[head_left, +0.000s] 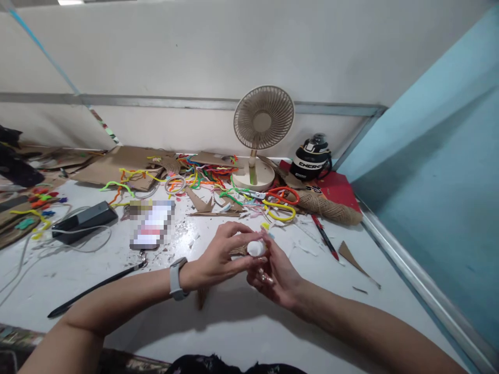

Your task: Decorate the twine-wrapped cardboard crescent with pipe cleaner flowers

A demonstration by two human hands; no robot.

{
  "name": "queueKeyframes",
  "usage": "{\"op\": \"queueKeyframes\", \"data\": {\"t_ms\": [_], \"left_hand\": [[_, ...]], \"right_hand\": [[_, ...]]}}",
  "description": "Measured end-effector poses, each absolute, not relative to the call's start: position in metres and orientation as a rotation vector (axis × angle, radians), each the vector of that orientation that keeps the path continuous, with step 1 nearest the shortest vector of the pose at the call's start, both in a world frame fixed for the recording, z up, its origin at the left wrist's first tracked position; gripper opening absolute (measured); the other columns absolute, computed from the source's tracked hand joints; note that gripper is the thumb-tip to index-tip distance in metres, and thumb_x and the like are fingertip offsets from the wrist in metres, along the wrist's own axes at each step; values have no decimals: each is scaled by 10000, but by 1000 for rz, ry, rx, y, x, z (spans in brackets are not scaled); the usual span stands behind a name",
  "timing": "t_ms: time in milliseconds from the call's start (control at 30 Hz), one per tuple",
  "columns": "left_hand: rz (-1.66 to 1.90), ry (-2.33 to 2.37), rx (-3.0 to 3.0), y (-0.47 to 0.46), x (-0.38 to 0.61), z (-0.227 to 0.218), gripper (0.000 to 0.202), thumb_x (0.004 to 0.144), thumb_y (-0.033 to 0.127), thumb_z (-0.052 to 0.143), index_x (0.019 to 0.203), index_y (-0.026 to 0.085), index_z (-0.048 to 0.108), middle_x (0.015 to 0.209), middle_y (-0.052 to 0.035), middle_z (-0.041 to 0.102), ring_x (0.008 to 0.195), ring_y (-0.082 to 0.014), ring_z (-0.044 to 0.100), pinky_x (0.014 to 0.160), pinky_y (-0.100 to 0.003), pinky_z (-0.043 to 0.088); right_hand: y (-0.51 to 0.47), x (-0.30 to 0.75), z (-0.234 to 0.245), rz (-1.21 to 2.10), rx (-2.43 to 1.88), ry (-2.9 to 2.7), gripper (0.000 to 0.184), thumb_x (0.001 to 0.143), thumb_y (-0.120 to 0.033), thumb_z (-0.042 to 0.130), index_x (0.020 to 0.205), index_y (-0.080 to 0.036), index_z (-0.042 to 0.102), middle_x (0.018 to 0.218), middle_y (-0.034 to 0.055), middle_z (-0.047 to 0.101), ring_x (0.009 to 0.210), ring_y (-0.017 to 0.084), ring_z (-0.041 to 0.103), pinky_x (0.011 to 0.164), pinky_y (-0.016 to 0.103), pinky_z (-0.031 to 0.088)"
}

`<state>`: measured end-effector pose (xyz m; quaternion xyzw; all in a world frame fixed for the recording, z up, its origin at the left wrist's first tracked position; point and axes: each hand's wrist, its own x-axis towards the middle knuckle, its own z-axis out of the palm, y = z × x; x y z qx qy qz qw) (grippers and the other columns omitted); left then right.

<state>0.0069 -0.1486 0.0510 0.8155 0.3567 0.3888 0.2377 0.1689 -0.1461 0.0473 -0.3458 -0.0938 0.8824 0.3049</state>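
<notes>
My left hand [228, 252], with a grey watch [178, 279] on its wrist, reaches in from the left. Its thumb and fingers close around a small white round cap-like piece [256, 249]. From the other side my right hand [276, 272] cups the same piece, fingers curled beneath it. Whether a bottle or other body sits under the white top is hidden by the hands. A brown cardboard-like strip [201, 298] shows below my left hand, partly covered.
Scissors [278, 196], a twine roll [331, 208] and a red pen [325, 239] lie beyond my hands. Behind stand a fan [264, 117] and a black bottle [310, 161]. A phone [154, 223], a dark box [84, 222] with cables, colourful pipe cleaners [210, 171] and cardboard [117, 166] are about.
</notes>
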Motion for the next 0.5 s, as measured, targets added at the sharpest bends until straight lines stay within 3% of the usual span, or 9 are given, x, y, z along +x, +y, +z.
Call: {"op": "queueKeyframes", "data": {"t_ms": [133, 267, 367, 500], "left_hand": [[1130, 930, 2100, -143, 11, 55, 295, 890, 400, 548, 1078, 191, 636, 1080, -106, 600, 1024, -216, 553, 921, -365, 439], [1145, 915, 1813, -135, 5, 50, 296, 919, 415, 491, 1005, 162, 617, 976, -77, 641, 887, -187, 589, 821, -321, 467], [1152, 835, 1553, -131, 0, 47, 322, 922, 443, 476, 1035, 166, 597, 986, -64, 647, 902, -184, 593, 828, -320, 472], [1119, 808, 1414, -126, -8, 48, 379, 911, 496, 462, 1037, 165, 598, 1066, -87, 642, 1015, -226, 582, 891, -362, 460]], "right_hand": [[-139, 174, 43, 2346, -932, -400, 536, 877, -648, 387, 674, -169, 519, 465, -19, 543, 330, 68, 451, 320, 148, 306], [-124, 179, 42, 2342, -877, -742, 522, 895, -635, 344, 792, -170, 558, 538, -1, 602, 287, 46, 388, 275, 133, 206], [-117, 182, 45, 2296, -834, -861, 403, 869, -564, 481, 858, -175, 585, 586, -5, 625, 315, 43, 415, 283, 130, 232], [-109, 190, 51, 2141, -837, -993, 271, 742, -362, 724, 884, -148, 638, 663, -12, 638, 385, 20, 445, 343, 119, 308]]}}
